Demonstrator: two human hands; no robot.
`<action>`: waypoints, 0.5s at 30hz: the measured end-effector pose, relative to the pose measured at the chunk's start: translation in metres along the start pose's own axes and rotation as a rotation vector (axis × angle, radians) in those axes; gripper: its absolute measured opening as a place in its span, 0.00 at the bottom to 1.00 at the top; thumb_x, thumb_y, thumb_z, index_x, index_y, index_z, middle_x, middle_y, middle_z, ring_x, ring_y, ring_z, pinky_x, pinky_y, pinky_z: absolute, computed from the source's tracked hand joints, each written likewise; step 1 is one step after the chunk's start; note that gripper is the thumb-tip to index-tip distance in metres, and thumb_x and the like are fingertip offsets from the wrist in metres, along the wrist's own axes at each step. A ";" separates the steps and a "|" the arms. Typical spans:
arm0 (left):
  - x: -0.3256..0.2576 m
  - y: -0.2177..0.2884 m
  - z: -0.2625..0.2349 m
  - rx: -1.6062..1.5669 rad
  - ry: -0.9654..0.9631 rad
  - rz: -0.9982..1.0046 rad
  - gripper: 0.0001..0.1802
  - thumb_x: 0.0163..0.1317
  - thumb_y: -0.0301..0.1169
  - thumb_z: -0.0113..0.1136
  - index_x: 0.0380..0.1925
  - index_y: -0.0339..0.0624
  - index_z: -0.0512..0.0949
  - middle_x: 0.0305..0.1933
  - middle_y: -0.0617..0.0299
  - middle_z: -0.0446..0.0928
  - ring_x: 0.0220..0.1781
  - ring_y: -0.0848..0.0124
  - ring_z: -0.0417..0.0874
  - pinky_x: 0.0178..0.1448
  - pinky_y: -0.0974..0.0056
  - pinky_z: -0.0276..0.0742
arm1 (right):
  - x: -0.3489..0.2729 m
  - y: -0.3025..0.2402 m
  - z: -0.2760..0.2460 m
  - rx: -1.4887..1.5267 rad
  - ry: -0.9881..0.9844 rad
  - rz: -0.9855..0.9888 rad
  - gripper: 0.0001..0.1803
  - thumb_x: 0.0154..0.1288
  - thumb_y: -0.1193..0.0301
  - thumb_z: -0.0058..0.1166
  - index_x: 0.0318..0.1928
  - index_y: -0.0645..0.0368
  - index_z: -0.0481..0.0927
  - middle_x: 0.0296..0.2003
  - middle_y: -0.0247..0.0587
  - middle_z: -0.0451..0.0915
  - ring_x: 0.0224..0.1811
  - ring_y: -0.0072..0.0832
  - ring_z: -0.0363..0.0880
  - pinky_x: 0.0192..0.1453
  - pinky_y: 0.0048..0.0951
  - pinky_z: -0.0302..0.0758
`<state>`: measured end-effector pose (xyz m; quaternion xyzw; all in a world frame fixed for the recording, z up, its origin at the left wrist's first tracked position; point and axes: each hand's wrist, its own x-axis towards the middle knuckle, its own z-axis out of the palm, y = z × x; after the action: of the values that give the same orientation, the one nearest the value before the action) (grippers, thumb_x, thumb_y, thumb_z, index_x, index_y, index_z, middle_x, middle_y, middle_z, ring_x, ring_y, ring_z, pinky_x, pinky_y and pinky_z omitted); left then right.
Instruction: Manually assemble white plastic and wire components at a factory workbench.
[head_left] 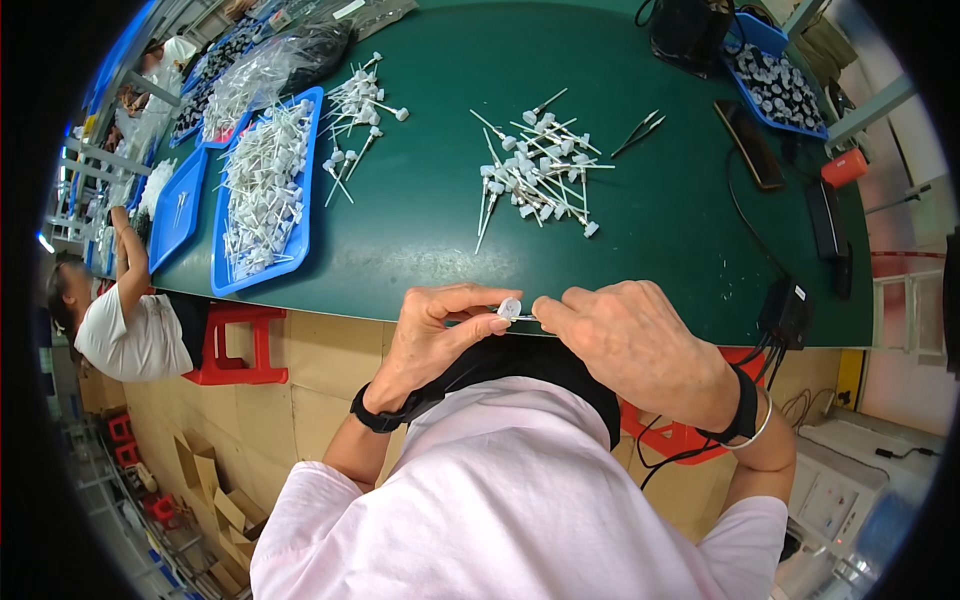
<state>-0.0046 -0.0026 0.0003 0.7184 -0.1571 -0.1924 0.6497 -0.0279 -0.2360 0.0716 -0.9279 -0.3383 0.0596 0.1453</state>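
Just off the table's near edge, my left hand (440, 325) pinches a small translucent white round cap (510, 307) between thumb and fingers. My right hand (635, 340) is closed at the thin stem running out of that cap, its fingertips hiding the stem's far end. Ahead on the green table (430, 210) lies a loose pile of similar white-capped thin stems (540, 170). A smaller group of them (358, 100) sits farther left, beside a blue tray (313, 150) heaped with the same pieces. Tweezers (637, 132) rest to the right of the central pile.
At right are a phone (748, 145), a red cylinder (845, 168), a black cabled box (786, 312) and a blue tray of dark and clear parts (778, 90). Another blue tray (178, 215) and a co-worker (130, 330) are at left. A red stool (240, 345) stands below.
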 end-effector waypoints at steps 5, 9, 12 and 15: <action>0.000 0.001 0.001 0.006 -0.006 -0.013 0.15 0.60 0.23 0.69 0.48 0.39 0.86 0.39 0.57 0.86 0.35 0.76 0.84 0.41 0.72 0.81 | 0.002 -0.004 0.002 -0.097 0.072 -0.050 0.09 0.54 0.75 0.59 0.37 0.65 0.79 0.24 0.42 0.80 0.24 0.33 0.84 0.26 0.31 0.79; 0.000 -0.001 0.003 -0.041 0.007 -0.035 0.15 0.60 0.23 0.69 0.48 0.38 0.86 0.38 0.58 0.86 0.35 0.76 0.84 0.41 0.72 0.81 | 0.003 -0.014 0.001 -0.188 0.061 -0.032 0.11 0.52 0.75 0.61 0.37 0.64 0.80 0.25 0.40 0.80 0.25 0.30 0.85 0.27 0.29 0.79; 0.000 -0.003 0.003 -0.045 0.016 -0.027 0.15 0.60 0.22 0.69 0.48 0.37 0.85 0.38 0.58 0.86 0.36 0.77 0.84 0.41 0.72 0.81 | 0.003 -0.017 0.002 -0.206 0.053 -0.006 0.11 0.52 0.75 0.61 0.37 0.64 0.79 0.25 0.40 0.80 0.26 0.30 0.85 0.27 0.29 0.79; 0.000 -0.004 0.004 -0.038 0.042 -0.009 0.15 0.60 0.22 0.69 0.48 0.38 0.86 0.38 0.59 0.87 0.36 0.77 0.84 0.41 0.72 0.81 | 0.002 -0.011 0.003 -0.097 0.042 0.012 0.09 0.54 0.75 0.60 0.37 0.64 0.78 0.25 0.42 0.80 0.26 0.35 0.85 0.28 0.33 0.79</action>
<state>-0.0070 -0.0058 -0.0039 0.7104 -0.1365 -0.1834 0.6657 -0.0339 -0.2258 0.0719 -0.9369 -0.3320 0.0245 0.1066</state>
